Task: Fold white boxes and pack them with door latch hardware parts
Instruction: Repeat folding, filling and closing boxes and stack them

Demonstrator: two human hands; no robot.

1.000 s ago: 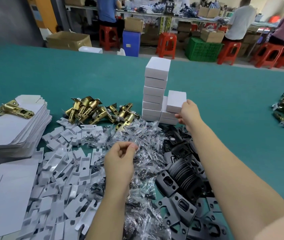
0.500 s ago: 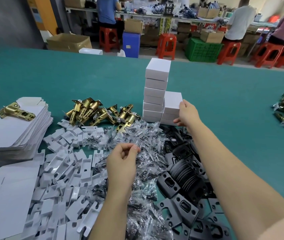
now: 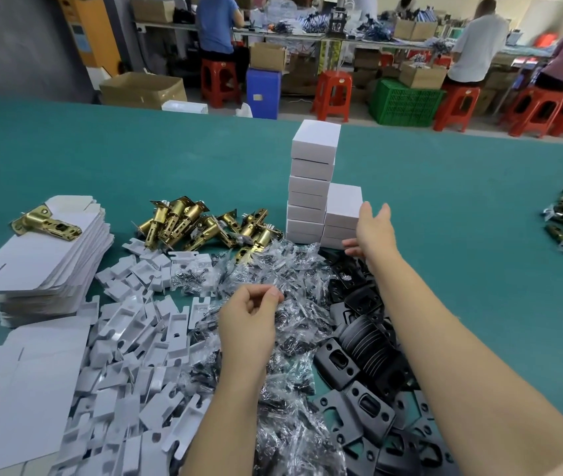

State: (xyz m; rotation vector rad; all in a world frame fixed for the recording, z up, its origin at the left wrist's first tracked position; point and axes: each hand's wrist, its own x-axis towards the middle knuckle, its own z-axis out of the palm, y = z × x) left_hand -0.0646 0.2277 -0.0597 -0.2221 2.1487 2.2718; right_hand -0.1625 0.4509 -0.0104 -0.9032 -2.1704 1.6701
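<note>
The right hand (image 3: 373, 231) reached far forward with fingers straight and spread, just beside the short stack of white boxes (image 3: 342, 214); I could not tell if it touched them. The left hand (image 3: 249, 317) hovered nearer, its fingers loosely curled with thumb near fingertips; whether it pinched something was unclear. Under it lay crinkled clear screw bags (image 3: 273, 269). To its left were flat white box blanks (image 3: 43, 249), ahead shiny brass latches (image 3: 201, 225), to its right matte black plates (image 3: 359, 341), partly cut off below.
</note>
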